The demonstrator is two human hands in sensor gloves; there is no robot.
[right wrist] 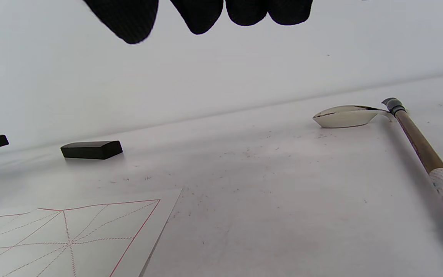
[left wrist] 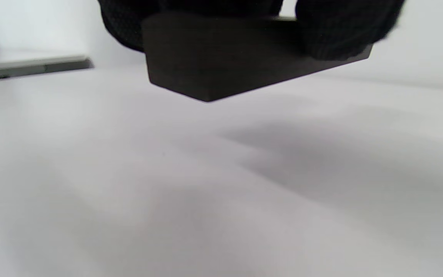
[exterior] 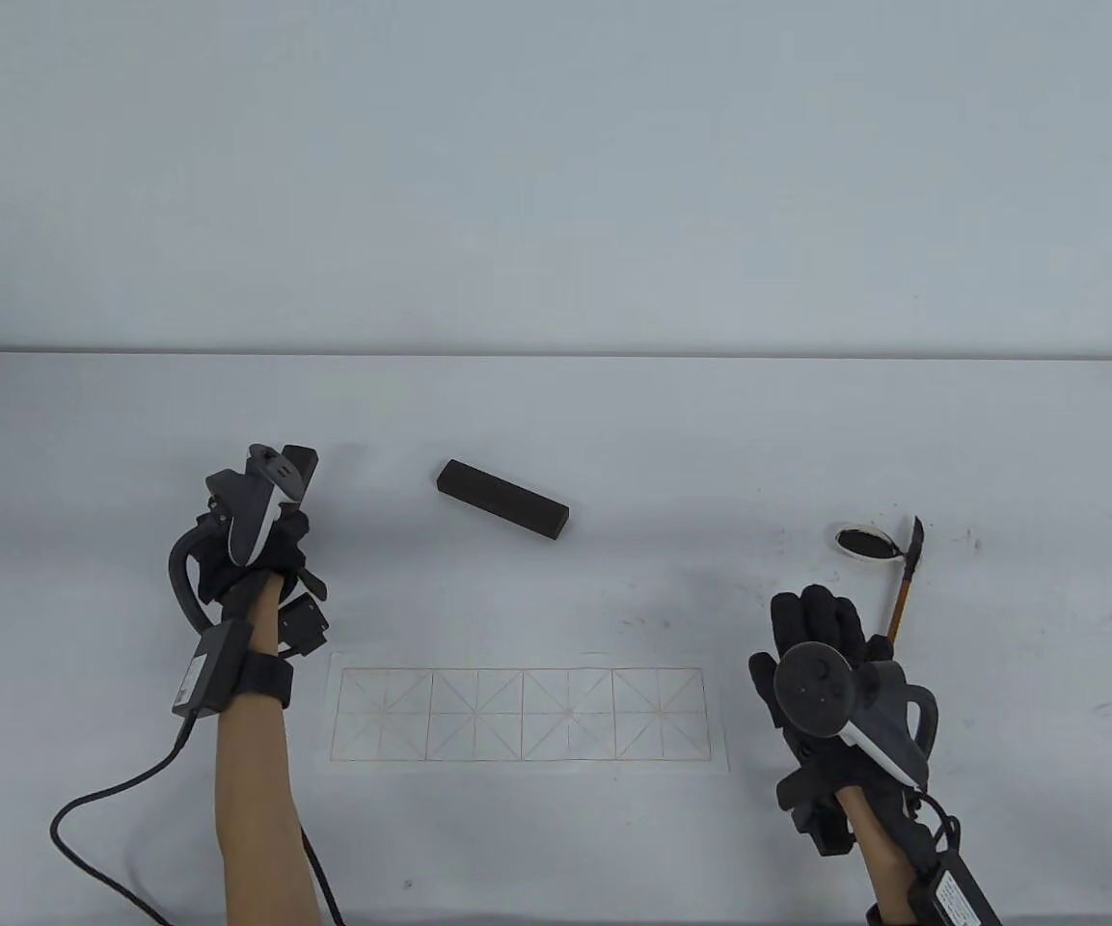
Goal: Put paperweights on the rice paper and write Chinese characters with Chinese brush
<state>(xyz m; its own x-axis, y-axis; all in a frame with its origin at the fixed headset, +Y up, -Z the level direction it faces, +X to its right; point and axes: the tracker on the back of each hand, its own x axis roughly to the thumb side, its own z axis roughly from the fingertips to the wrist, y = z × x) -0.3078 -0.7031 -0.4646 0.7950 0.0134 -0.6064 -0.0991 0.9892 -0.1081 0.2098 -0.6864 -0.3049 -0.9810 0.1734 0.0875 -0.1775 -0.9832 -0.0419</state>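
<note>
Thin white rice paper (exterior: 525, 715) lies flat near the table's (exterior: 556, 424) front edge and would tear easily. The right hand (exterior: 821, 666), fingers loose, holds nothing. Farther back, the left hand (exterior: 257, 540) grips one hard, heavy-looking paperweight (left wrist: 244, 65) by its long sides above the table; the other paperweight (exterior: 503, 498) lies beyond the paper.

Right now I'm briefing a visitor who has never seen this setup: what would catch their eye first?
Probably the left hand, which holds one dark paperweight in the air above the table's left side. A second paperweight lies alone at mid-table, beyond the red-gridded rice paper, which has nothing on it. At right, the right hand hovers empty near the brush, whose tip rests at the ink dish.
</note>
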